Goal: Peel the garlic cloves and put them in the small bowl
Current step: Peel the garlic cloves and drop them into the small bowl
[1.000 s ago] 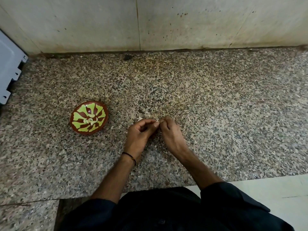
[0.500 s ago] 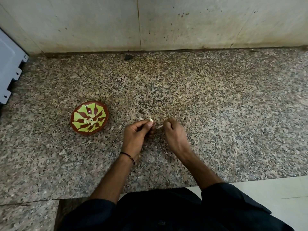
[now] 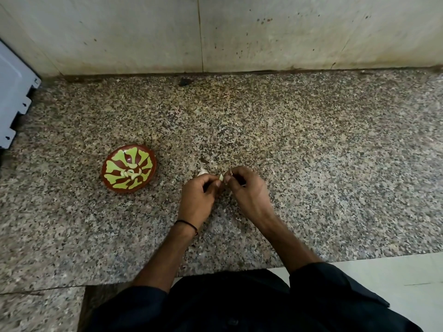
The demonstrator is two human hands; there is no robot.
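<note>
- Head view. Your left hand (image 3: 199,197) and right hand (image 3: 249,192) meet fingertip to fingertip over the granite counter (image 3: 311,164), near its middle.
- The garlic clove (image 3: 221,177) sits between the two hands. Your left thumb and curled fingers pinch it from one side, and your right thumb and forefinger pinch it from the other.
- Only a small pale wedge of the clove shows. Its exposed tip points away from you, toward the wall (image 3: 287,32), and the long axis looks roughly upright to slightly tilted. The rest is hidden by your fingers.
- The small bowl (image 3: 112,167), red-brown with green petal shapes, stands on the counter to the left of your left hand, well apart from it. Peeled cloves (image 3: 130,173) lie at its centre.
- A pale scrap (image 3: 202,172) lies on the counter just behind your left knuckles. I cannot tell whether it is skin or clove.
- There is a dark thread band (image 3: 187,225) on your left wrist.
- Half a second ago your fingertips were apart, with the clove at your left thumb and a strip in your right fingers. Now the hands have closed together again. The bowl has not moved.
- The grey-white panel (image 3: 12,92) at the left edge carries small dark marks, too small to read.
</note>
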